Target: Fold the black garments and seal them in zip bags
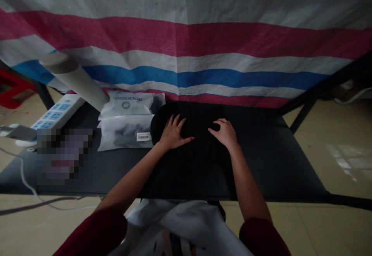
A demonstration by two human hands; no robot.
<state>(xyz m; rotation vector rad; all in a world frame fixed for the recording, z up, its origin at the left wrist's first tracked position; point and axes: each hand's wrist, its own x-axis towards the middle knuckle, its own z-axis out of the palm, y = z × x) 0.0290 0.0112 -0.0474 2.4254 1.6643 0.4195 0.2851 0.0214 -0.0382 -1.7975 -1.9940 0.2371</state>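
Observation:
A black garment (pixel 197 147) lies spread on the dark table (pixel 276 163) in front of me. My left hand (pixel 173 134) rests flat on its left part with fingers spread, holding nothing. My right hand (pixel 224 132) lies on the cloth a little to the right, its fingers bent down and pressing into the fabric. To the left of the garment lie two frosted plastic bags (pixel 128 122), one on the other; the lower one bears a barcode label (pixel 143 136).
A cardboard tube (pixel 75 78) leans at the back left. A white power strip (pixel 55 114) and cables sit at the table's left end. A striped tarp (pixel 186 43) hangs behind. White cloth (pixel 180 221) lies in my lap.

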